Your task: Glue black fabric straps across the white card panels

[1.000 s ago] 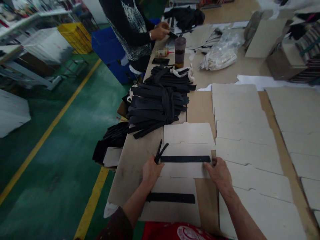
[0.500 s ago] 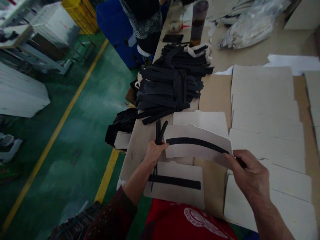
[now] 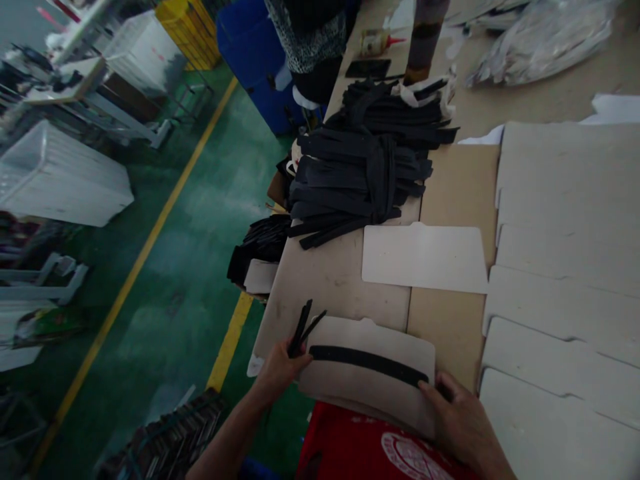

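Note:
A light beige panel [image 3: 350,387] with rounded corners and a small tab on its top edge is in front of me near the table's front edge. It bows slightly, and a black strip [image 3: 370,361] runs across it. My left hand [image 3: 283,367] is closed on several loose black strips [image 3: 301,327], its thumb at the left end of the strip on the panel. My right hand [image 3: 463,417] pinches the panel's right side, thumb on the strip's right end. Another beige panel [image 3: 425,257], with no strip, lies flat on the table beyond.
Tied bundles of black strips [image 3: 350,177] lie at the table's left edge. Overlapping rows of beige panels [image 3: 565,307] cover the right side. A bottle [image 3: 425,40], a phone [image 3: 369,69] and a plastic bag [image 3: 550,43] are farther back. Another person [image 3: 310,40] stands beyond.
Both hands have brought the panel with its strip down and toward me, over the spot where another panel with a strip lay. The view has shifted slightly left.

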`<state>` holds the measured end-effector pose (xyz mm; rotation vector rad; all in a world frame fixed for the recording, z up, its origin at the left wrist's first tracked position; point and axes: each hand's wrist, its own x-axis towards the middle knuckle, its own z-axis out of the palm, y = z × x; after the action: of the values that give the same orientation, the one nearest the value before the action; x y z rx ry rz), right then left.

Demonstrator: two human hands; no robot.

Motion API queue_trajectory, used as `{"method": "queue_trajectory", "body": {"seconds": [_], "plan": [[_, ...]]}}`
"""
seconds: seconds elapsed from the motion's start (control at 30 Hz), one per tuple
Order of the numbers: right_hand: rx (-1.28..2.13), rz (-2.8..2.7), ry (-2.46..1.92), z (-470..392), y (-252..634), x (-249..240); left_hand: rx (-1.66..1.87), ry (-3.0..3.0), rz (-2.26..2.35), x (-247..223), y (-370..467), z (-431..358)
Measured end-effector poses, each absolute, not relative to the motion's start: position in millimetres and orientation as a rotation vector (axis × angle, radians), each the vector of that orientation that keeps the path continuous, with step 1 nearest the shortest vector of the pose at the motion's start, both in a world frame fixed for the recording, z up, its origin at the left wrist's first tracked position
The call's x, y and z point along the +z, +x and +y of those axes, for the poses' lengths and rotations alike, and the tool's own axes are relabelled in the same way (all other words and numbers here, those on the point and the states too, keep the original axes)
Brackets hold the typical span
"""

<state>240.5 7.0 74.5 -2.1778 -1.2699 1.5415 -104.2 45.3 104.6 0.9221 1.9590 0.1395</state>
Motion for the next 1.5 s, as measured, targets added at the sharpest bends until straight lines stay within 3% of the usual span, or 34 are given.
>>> {"method": "queue_trajectory", "body": {"seconds": [0.27,0.37,0.57,0.83,1.03,1.2,1.5], "plan": [[1.399,-1.746,-2.371,4.3,247.1,69.5,0.044,1.069,2.130,86.7,-121.9,22.7],[1.129,-1.742,-2.342,42.1,263.2,79.1,0.052,1.212,2.152,97.8,-113.9,61.7],[0.216,-1.866,-2.211,160.9,293.2,77.6,0.143,1.586,1.854,95.9,-22.6,174.9],[0.041,-2.035,-2.394,213.0,292.6,52.2,0.099,1.735,1.754,68.3,36.8,208.6],[0.155,-2.059,-2.272,167.7,284.3,50.4,0.033,1.708,1.741,76.2,7.3,175.6],[0.332,-1.944,-2.008,116.1,271.2,58.3,0.037,1.536,1.790,108.8,-26.4,139.0],[1.189,-1.334,-1.725,134.6,206.7,120.4,0.357,0.734,1.320,138.7,-5.6,128.6]]}}
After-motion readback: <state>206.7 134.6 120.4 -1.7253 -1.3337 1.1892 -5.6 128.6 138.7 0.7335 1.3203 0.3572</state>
